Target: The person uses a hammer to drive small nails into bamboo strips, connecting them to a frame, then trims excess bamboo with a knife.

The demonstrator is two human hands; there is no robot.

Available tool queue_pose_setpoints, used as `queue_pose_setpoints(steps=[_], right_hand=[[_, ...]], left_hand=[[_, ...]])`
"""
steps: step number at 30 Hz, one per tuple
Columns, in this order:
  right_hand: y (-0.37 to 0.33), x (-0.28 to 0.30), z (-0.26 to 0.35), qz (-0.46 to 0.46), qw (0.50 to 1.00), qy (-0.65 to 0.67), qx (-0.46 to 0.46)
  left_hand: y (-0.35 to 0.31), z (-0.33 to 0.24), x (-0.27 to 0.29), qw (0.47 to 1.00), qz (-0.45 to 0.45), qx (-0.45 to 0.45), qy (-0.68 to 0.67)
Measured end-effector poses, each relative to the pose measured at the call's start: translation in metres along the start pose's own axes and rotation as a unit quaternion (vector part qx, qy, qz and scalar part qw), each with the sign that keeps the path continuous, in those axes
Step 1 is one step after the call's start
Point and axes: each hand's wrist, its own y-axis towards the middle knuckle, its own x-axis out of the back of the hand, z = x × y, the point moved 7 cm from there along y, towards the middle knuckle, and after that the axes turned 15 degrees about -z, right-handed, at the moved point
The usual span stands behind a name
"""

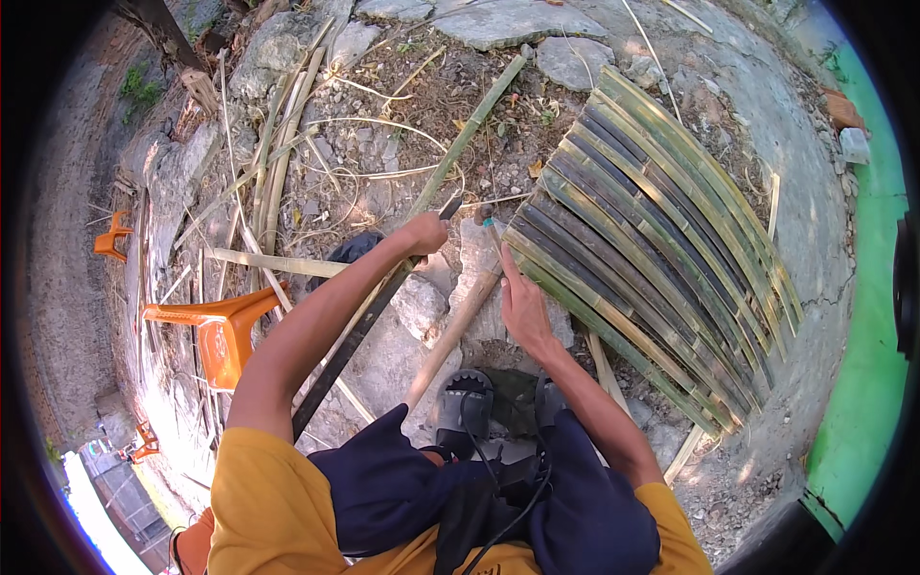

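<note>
My left hand (423,236) is closed round a long dark bamboo slat (347,351), which slants down to the lower left past my forearm. Its dark tip pokes out beyond my fist. My right hand (525,309) has its index finger stretched forward, by the near left edge of a panel of bamboo slats (640,240). At that fingertip is a thin pale piece with a teal band (489,222); what the curled fingers hold is hidden. Between my hands a thick wooden pole (453,335) lies slanted over the rocks. A green bamboo strip (471,129) extends away beyond my left hand.
An orange plastic chair (226,337) lies on its side at the left, with a smaller orange piece (113,236) farther off. Bamboo strips (283,144) and curled shavings litter the rocky ground. A green wall (867,383) borders the right. My sandalled feet (466,407) rest below my hands.
</note>
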Motion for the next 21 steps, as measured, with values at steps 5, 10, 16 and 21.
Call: queue_pose_setpoints(steps=[5, 10, 16, 21], right_hand=[[0.0, -0.002, 0.006, -0.007, 1.0, 0.023, 0.013], [0.0, 0.011, -0.004, -0.044, 0.999, 0.022, 0.024], [0.002, 0.01, -0.007, -0.029, 0.999, 0.018, -0.007], [0.004, 0.008, -0.001, -0.01, 1.0, 0.016, -0.016]], left_hand=[[0.015, 0.017, -0.02, 0.999, 0.009, 0.006, 0.044], [0.003, -0.012, -0.034, 0.996, 0.074, -0.009, 0.04], [-0.003, -0.011, -0.028, 0.99, 0.01, -0.049, 0.133], [-0.001, 0.0, -0.032, 0.992, 0.059, -0.081, 0.073]])
